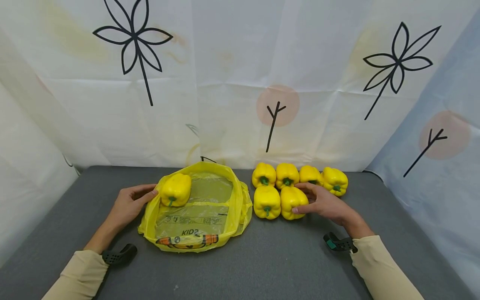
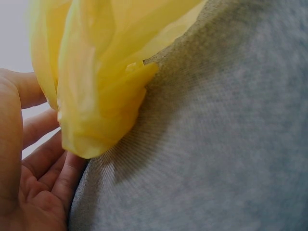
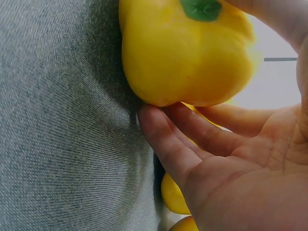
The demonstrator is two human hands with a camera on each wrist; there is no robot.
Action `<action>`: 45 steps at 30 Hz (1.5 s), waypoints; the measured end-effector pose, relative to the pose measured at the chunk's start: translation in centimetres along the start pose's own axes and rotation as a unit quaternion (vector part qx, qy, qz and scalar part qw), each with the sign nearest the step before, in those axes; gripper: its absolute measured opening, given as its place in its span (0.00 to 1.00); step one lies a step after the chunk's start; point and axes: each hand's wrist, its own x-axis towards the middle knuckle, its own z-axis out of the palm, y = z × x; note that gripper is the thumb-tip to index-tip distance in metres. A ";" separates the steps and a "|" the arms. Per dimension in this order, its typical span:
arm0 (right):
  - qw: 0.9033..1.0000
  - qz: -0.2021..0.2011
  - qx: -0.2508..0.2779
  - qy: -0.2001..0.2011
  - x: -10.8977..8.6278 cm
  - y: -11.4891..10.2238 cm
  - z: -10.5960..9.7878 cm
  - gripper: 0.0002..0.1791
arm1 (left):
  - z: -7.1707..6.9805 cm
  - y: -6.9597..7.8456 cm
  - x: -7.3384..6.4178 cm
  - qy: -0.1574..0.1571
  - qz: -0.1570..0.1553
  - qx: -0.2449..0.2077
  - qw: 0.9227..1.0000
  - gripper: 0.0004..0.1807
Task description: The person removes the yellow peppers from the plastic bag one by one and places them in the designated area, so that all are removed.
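A yellow plastic bag (image 1: 240, 204) lies with its mouth spread wide, and one yellow bell pepper (image 1: 175, 189) sits inside at its left. My left hand (image 1: 129, 204) holds the bag's left rim between thumb and fingers; in the left wrist view the bag's folds (image 2: 96, 86) partly hide the fingertips. My right hand (image 1: 322, 204) grips the front right bell pepper (image 1: 291, 203) of a group, thumb in front and fingers round its far side. Its green stem (image 3: 202, 8) shows in the right wrist view. Beside it stands another bell pepper (image 1: 267, 203), stem facing me.
Behind these two, a row of several bell peppers (image 1: 287, 175) runs along the back of the grey table (image 1: 240, 271), its right end partly behind my right hand. A white cloth backdrop (image 1: 232, 125) with drawn flowers rises at the table's far edge.
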 end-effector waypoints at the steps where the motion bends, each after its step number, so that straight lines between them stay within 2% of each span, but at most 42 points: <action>1: 1.000 0.001 -0.001 0.001 0.0 0.0 0.0 0.50 | 0.0 0.0 0.0 0.000 0.000 0.000 1.000 0.25; 45: 1.000 -0.009 0.012 0.000 0.2 0.4 0.0 0.51 | 0.1 -0.3 0.1 0.000 -0.002 -0.009 1.000 0.26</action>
